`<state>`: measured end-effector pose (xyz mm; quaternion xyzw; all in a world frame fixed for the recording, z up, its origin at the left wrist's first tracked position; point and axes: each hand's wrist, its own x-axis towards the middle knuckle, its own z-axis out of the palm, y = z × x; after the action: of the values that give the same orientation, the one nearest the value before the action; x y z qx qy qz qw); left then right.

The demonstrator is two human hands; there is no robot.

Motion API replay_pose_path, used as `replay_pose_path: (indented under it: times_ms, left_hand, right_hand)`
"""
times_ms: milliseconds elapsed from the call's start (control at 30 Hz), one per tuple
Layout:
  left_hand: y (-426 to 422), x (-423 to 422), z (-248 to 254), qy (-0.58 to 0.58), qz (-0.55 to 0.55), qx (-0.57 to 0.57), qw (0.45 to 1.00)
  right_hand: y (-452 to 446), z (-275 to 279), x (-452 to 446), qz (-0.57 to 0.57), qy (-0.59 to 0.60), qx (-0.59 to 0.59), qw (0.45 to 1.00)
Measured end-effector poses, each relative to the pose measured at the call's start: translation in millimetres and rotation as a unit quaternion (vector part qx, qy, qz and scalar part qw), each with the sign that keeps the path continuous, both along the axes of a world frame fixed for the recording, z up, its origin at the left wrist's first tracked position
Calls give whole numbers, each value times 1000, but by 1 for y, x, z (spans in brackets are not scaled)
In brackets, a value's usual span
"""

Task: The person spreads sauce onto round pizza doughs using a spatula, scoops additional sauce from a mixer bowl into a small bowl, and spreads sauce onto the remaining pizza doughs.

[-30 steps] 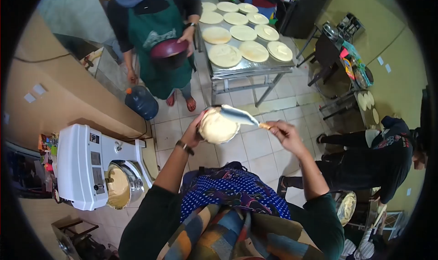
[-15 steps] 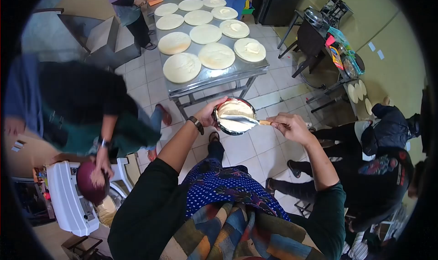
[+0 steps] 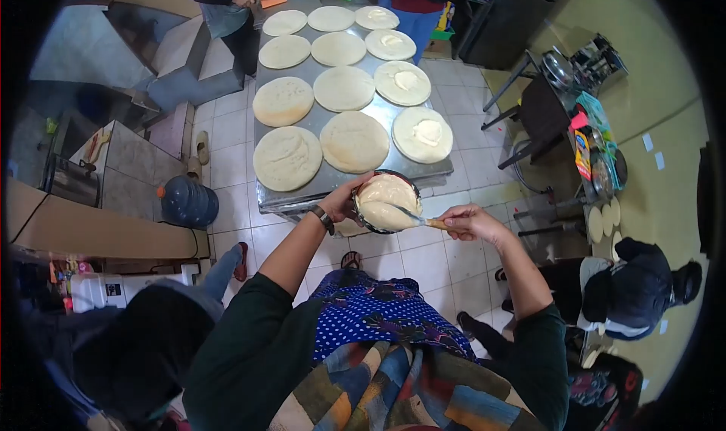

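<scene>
My left hand (image 3: 340, 202), a watch on its wrist, is wrapped round the side of a dark-rimmed bowl (image 3: 366, 223). Pale, smooth cream (image 3: 384, 191) fills much of it. In my right hand (image 3: 476, 224) is the wooden handle of a spatula (image 3: 433, 223), its metal blade dipped in the cream. Just beyond the bowl stands a metal table (image 3: 276, 199) bearing rows of flat, round, pale bread discs (image 3: 354, 141). Along the right-hand row, discs carry dollops of cream (image 3: 428, 131); those to the left look plain.
A person (image 3: 219, 11) stands at the table's far left, another (image 3: 408, 15) at its far end. Someone in dark clothes (image 3: 144, 340) bends at my lower left. More people (image 3: 628, 287) are at right. A blue water jug (image 3: 189, 201) lies left; a chair (image 3: 541, 121) stands right.
I am closer to the table, with the bowl now near its front edge. The spatula blade has sunk lower into the cream. The person on my left has moved back and down.
</scene>
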<state>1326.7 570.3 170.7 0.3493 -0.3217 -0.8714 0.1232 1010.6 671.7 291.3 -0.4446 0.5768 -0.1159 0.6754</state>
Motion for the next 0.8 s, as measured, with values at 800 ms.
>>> replay_pose_path:
  times_ms: [800]
  left_hand:
    - [98, 36, -23, -57, 587, -43, 806]
  right_hand:
    - [-144, -192, 54, 78, 251, -607, 750]
